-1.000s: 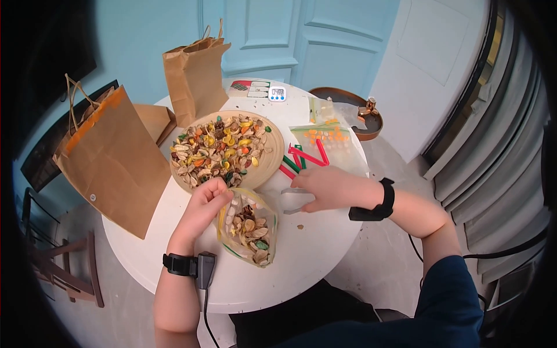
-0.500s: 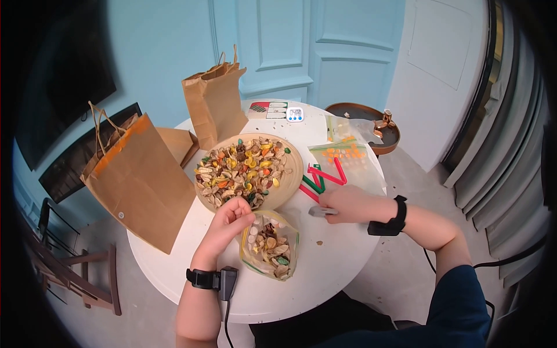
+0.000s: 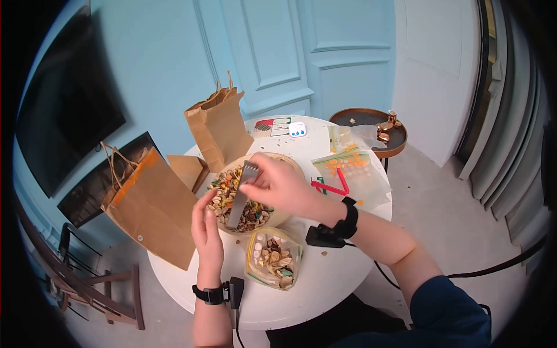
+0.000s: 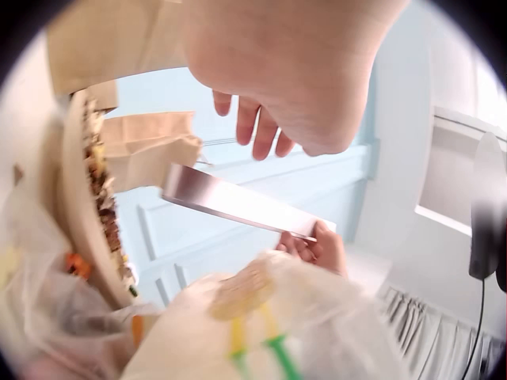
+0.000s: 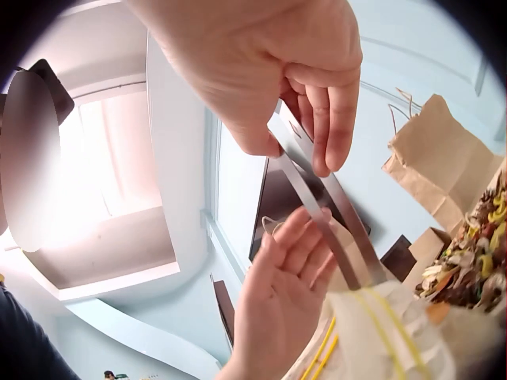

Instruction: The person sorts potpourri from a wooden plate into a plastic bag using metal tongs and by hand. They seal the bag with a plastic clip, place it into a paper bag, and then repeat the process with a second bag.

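Note:
My right hand [image 3: 284, 185] pinches silvery metal tongs [image 3: 238, 207] by their toothed end, above the round wooden plate [image 3: 292, 166] of potpourri. In the right wrist view the tongs' two long arms slant down away from the fingers. My left hand [image 3: 208, 239] is raised at the plate's near left edge, fingers extended and palm toward the tongs, holding nothing. A clear zip bag [image 3: 250, 268], part filled with dried petals and pods, stands in front of the plate with its mouth spread. The right hand hides part of the plate.
Brown paper bags [image 3: 154, 211] stand left of the plate and behind it [image 3: 223, 130]. To the right lie red sealing clips [image 3: 331, 188] and a zip bag of orange and white pieces [image 3: 362, 174]. A white timer [image 3: 297, 129] sits at the back.
The right hand has swung left with the tongs, from beside the clips to over the plate. My left hand has let go of the zip bag's rim and opened near the tongs.

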Demonstrator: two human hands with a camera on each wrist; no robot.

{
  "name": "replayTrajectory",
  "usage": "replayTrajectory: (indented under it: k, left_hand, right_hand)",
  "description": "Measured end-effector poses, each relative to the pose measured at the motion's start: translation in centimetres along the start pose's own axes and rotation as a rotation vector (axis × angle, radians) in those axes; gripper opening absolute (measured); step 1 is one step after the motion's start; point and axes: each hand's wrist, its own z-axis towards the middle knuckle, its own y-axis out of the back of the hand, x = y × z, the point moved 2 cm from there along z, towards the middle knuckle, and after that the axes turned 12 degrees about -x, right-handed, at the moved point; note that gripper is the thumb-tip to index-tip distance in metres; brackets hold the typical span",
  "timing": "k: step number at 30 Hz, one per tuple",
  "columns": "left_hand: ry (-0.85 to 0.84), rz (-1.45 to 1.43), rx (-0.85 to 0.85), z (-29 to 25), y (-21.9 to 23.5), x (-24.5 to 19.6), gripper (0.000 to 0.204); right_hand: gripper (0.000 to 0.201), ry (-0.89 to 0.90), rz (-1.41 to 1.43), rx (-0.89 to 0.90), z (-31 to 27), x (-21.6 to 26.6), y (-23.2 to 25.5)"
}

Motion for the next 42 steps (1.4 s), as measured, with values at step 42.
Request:
replayTrajectory:
  k: [42]
  left_hand:
    - [-0.006, 1.051, 0.918, 5.5, -0.1, 5.9, 0.029]
  right_hand:
    - [0.026, -0.606, 0.32, 0.006, -2.2, -12.1, 4.1]
